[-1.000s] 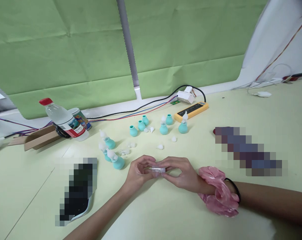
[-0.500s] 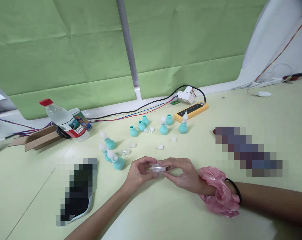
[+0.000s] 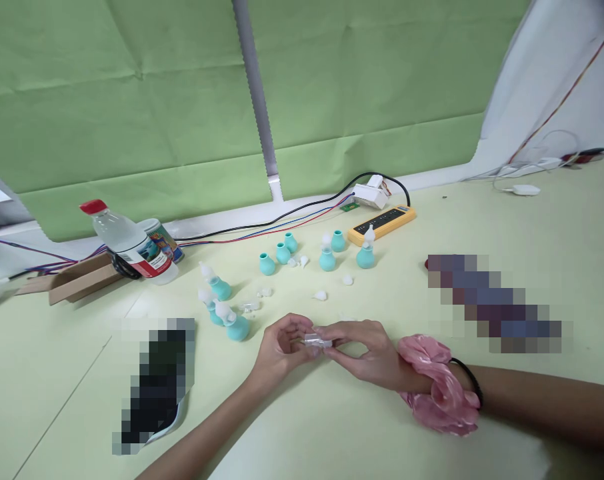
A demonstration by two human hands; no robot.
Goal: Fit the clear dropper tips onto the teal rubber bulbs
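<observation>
Between both sets of fingertips lies a small clear plastic tube (image 3: 317, 341), held sideways low over the table. My left hand (image 3: 283, 347) pinches its left end, thumb below and fingers above. On its right end my right hand (image 3: 365, 350) closes with thumb and fingers; a pink scrunchie (image 3: 439, 383) circles that wrist. Left of the hands stand several teal squeeze bulbs with whitish nozzles, the nearest teal bulb (image 3: 237, 327) among them. Small clear plastic pieces (image 3: 251, 305) lie beside these. A white pointed tip (image 3: 321, 295) rests just beyond my fingers.
Farther back are open teal bulbs (image 3: 267, 264) and a yellow power strip (image 3: 382, 225) with cables. At the left are a bottle with a red cap (image 3: 132, 243), a can (image 3: 165, 239), a cardboard tray (image 3: 85, 277) and a blurred-out phone (image 3: 157, 387). A pixelated object (image 3: 492, 300) lies right.
Both hands stay closed on the clear tube at nearly the same spot. The fingers have shifted slightly around it, and the view has moved a little.
</observation>
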